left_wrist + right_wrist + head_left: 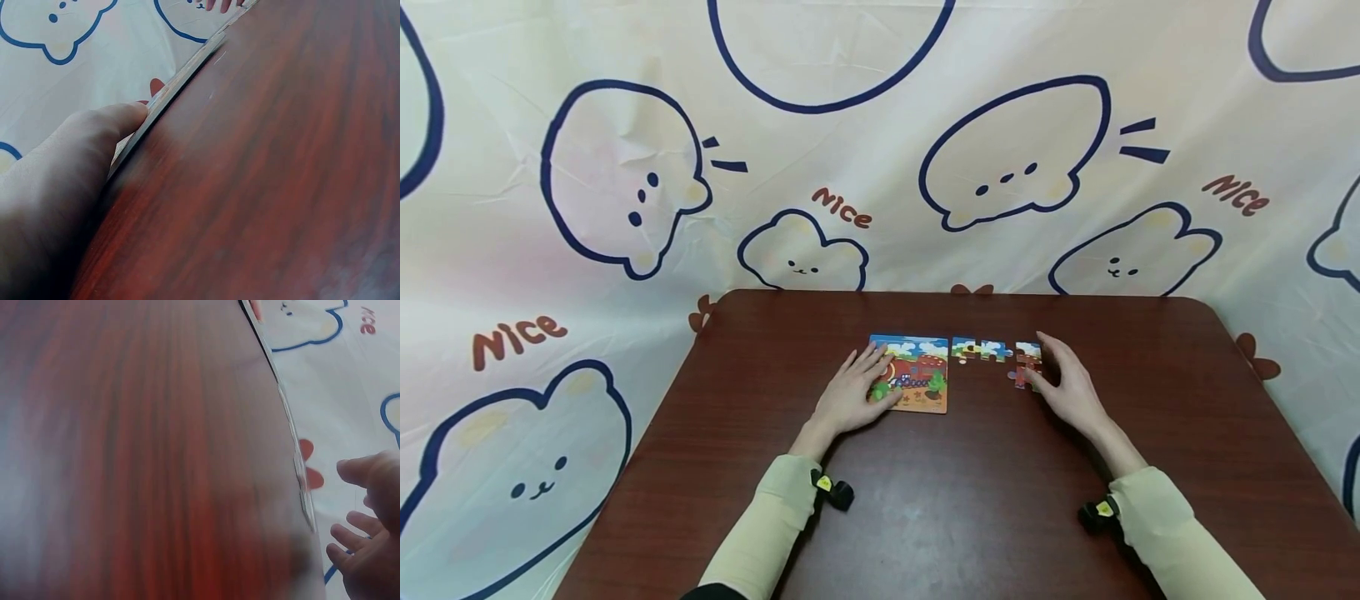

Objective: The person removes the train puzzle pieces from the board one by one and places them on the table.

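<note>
Jigsaw pieces (1028, 353) lie just left of my right hand (1070, 389), one nearer me than the other, with the hand hiding part of them. Its thumb and forefinger stand well apart, and from the right wrist I see a gap between the digits and the thin edges below, so I judge that nothing is gripped. My left hand (850, 398) rests with spread fingers on the picture board (928, 398), its thumb at the near edge. Between the board and that pair, a short row of sky pieces (996, 351) lies just beside the board, with a gap before the pair. Everything looks like light, stiff card: easy to slide, apt to skid or twist if I push unevenly, with tabs that could bend. I'd pinch a piece by its outer sides, off the knobs, or press flat and drag; being so thin, it may need a fingernail under the rim to lift. Beyond, the far edge of the table (940, 500) runs fairly near, cartoon-printed cloth (820, 50) behind it, so I'd avoid shoving that way; wide room lies on the near side, more rightward.
</note>
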The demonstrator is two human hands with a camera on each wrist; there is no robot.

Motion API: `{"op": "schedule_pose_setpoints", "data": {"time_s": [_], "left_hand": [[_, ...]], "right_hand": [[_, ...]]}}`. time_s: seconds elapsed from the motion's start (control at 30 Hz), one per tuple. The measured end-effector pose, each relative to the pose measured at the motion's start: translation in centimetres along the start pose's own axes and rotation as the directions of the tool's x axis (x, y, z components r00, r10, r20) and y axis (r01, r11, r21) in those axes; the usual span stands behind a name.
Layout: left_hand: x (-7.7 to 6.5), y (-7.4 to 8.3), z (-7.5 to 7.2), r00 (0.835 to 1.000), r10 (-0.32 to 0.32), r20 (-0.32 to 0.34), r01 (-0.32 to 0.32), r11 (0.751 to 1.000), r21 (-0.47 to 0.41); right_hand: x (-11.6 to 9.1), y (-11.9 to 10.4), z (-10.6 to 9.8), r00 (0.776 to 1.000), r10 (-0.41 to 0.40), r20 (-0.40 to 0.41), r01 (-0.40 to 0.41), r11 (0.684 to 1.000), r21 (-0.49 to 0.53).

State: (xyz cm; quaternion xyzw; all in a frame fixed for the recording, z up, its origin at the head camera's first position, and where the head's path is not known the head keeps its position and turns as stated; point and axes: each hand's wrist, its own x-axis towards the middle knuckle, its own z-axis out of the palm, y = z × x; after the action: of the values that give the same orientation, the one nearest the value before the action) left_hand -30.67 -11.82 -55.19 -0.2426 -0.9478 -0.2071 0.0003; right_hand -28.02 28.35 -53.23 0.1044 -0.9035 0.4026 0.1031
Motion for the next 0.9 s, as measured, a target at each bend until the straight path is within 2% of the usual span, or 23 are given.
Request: {"op": "schedule_pose_setpoints", "data": {"time_s": [0.13, 0.27, 0.53, 0.9], "left_hand": [[0.0, 0.0, 0.0, 1.0, -0.005, -0.001, 0.005, 1.0, 0.005], [0.1, 0.1, 0.0, 1.0, -0.012, 0.003, 0.012, 1.0, 0.006], [0.0, 0.1, 0.0, 1.0, -0.008, 0.009, 0.007, 1.0, 0.006], [0.0, 0.0, 0.0, 1.0, -0.01, -0.002, 0.01, 1.0, 0.008]], "right_hand": [[0.6, -0.9, 1.1, 1.0, -0.011, -0.006, 0.011, 1.0, 0.025], [1.2, -2.1, 2.4, 0.999, -0.04, 0.021, 0.039, 0.999, 0.034], [2.0, -5.4, 5.4, 0.985, -0.058, 0.162, 0.047, 0.996, 0.072], [3.6, -9.6, 8.7, 0.946, -0.116, 0.301, 0.065, 0.983, 0.173]]}}
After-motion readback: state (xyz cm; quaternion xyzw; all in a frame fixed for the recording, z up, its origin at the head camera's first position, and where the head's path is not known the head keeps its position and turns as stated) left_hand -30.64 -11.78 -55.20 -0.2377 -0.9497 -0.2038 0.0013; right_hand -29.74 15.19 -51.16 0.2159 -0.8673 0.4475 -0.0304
